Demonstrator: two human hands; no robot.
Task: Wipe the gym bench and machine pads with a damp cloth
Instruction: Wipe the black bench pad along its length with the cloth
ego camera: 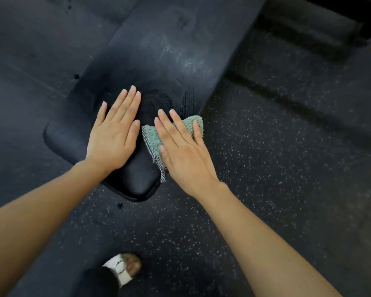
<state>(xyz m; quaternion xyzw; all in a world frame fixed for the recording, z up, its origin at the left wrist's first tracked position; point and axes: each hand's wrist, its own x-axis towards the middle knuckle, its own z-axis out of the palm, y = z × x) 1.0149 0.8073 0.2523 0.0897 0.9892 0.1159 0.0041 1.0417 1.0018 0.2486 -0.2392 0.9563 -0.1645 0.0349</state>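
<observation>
The long black padded table (pixel 159 50), which is the cushioned vinyl top of the gym bench, runs away from me and its rounded near end lies under my arms. My left grip (pixel 113 133) lies flat on this padding, palm down, with the fingers straight and close together and the thumb a little apart; it holds nothing and only rests on the black surface. My right grip (pixel 184 151) is also fully open, with the fingers straight and a little spread, and it presses down on the small green-blue terry cloth with a grey mesh border (pixel 151 138). I do not pinch or curl around the cloth; my palm and fingers only lie over it. The cloth sits at the right edge of the table, near its close end, just beside my left grip but not touching it, and one corner of the mesh border hangs over the edge. Just beyond my right fingertips there are wet streak marks (pixel 189 99) on the padding. On both sides of the table lies the dark rubber floor with small white specks (pixel 266 168). At the bottom of the view I see my foot in a white sandal (pixel 124 269) standing on this floor.
</observation>
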